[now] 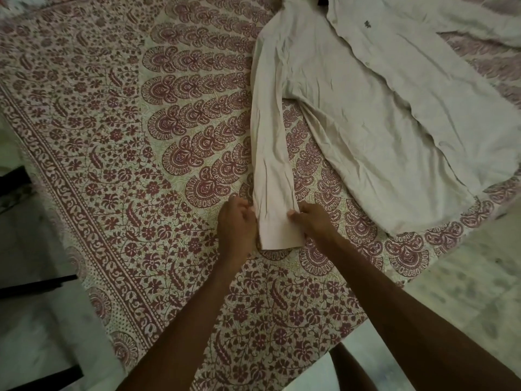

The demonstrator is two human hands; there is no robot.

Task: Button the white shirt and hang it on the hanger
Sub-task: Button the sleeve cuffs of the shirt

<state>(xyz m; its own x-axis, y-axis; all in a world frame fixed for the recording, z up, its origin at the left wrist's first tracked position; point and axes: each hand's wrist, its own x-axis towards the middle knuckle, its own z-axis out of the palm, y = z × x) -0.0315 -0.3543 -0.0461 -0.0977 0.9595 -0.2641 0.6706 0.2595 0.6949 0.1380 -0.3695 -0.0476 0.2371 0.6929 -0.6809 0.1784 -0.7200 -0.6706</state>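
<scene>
A crumpled white long-sleeved shirt (380, 94) lies front-up on the far right part of a maroon-and-cream floral printed cloth (127, 153). One sleeve (270, 122) stretches toward the cloth's near edge. The left hand (236, 222) grips the cuff (277, 230) on one side with curled fingers. The right hand (311, 221) pinches the opposite side, thumb on top.

The shirt (380, 103), white and creased, lies spread front up on a printed cloth (141, 136), collar at the far side, with a small dark logo (367, 24) on the chest. One long sleeve (270, 131) stretches straight toward the near side, its cuff (279, 227) flat.
</scene>
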